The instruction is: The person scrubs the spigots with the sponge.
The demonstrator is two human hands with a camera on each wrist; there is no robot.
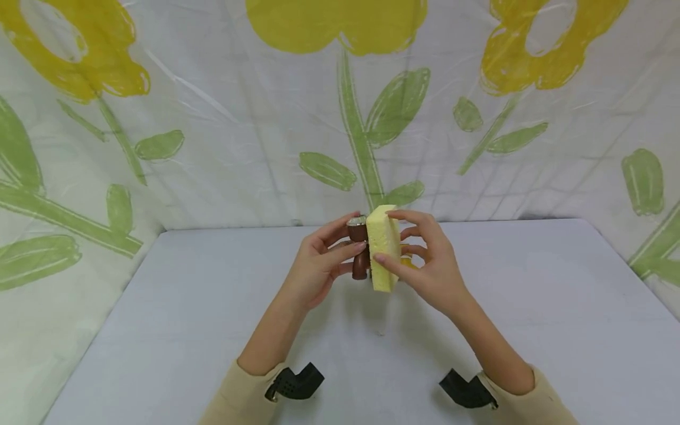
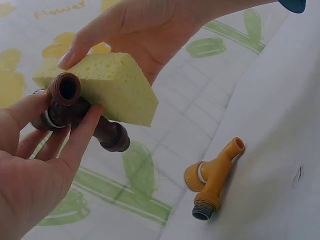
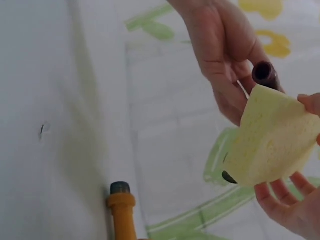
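Observation:
My left hand (image 1: 313, 265) grips a dark brown branched pipe fitting (image 2: 65, 107) between thumb and fingers, above the table. A pale yellow sponge block (image 1: 381, 254) is pinched in my right hand (image 1: 435, 265), thumb on one face and fingers on the other. The sponge is against the fitting's side, and in the head view it hides part of it. One round open end of the fitting shows in the left wrist view. An orange-yellow branched pipe fitting (image 2: 215, 180) with a dark threaded end stands apart from both hands.
Both hands are over a white table (image 1: 212, 330), near its far edge. Behind it hangs a white sheet (image 1: 228, 147) printed with yellow flowers and green leaves. A black wrist mount (image 1: 294, 382) sits at the left sleeve, another (image 1: 467, 389) at the right.

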